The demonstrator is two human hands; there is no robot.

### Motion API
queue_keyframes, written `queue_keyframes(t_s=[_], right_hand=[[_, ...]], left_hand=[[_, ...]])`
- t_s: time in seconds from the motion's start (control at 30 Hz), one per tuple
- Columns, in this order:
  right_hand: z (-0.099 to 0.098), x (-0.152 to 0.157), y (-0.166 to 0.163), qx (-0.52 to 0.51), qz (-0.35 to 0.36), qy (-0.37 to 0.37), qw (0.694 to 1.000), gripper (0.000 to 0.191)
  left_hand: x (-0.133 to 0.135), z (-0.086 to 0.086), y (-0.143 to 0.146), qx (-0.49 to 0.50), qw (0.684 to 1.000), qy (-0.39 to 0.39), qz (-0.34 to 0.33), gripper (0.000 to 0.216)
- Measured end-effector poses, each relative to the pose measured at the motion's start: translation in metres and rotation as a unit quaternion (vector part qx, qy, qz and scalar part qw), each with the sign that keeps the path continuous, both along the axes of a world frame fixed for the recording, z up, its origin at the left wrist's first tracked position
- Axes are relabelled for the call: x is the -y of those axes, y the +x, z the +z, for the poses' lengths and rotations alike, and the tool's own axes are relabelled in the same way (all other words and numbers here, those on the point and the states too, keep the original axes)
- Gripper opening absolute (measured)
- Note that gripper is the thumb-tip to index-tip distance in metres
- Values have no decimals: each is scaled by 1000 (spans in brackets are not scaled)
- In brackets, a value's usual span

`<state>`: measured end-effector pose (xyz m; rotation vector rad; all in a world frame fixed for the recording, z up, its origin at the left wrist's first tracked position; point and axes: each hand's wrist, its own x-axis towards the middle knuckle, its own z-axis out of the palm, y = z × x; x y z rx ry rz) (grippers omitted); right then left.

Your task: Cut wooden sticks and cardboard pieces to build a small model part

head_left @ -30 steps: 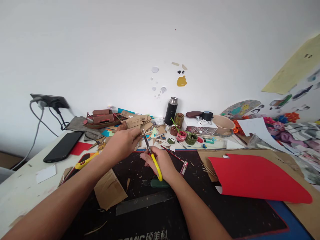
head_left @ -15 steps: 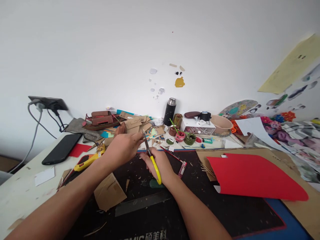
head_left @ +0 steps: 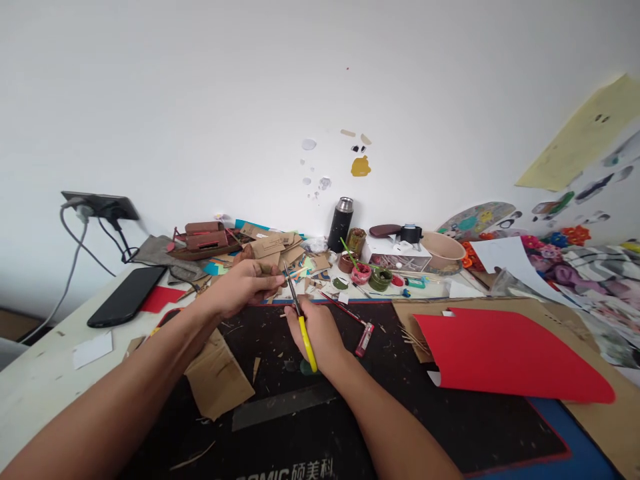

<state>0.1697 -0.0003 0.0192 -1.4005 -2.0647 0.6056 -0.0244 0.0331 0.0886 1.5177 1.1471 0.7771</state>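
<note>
My right hand (head_left: 316,330) grips yellow-handled scissors (head_left: 299,313) above the black cutting mat (head_left: 310,427), blades pointing up and away. My left hand (head_left: 245,285) is pinched on a thin wooden stick (head_left: 295,273) held right at the blades. Both hands hover over the far edge of the mat, in front of a heap of cardboard scraps (head_left: 273,250).
A red paper sheet (head_left: 505,357) lies at right on brown cardboard. A torn cardboard piece (head_left: 220,377) and a metal ruler (head_left: 285,407) lie on the mat. A phone (head_left: 125,295) and a yellow utility knife sit left. Paint pots (head_left: 370,275), a black flask (head_left: 341,223) and a bowl (head_left: 445,248) stand behind.
The scissor blades have closed up against the stick. My left hand has turned slightly and shifted left, now covering the yellow utility knife.
</note>
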Motion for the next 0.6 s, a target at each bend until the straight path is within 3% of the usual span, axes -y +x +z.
queue_keyframes(t_s=[0.1, 0.2, 0.43, 0.6], right_hand=[[1, -2, 1, 20, -5, 14, 1000, 14], [0, -5, 4, 8, -2, 20, 1000, 17], [-7, -16, 13, -122, 13, 7, 992, 24], [-4, -17, 16, -144, 6, -3, 990, 27]], left_hand=[[-2, -2, 3, 77, 995, -58, -12, 52], [-4, -3, 6, 92, 993, -66, -9, 52], [-10, -9, 1, 6, 1000, -14, 22, 73], [-11, -4, -10, -55, 997, 28, 41, 76]])
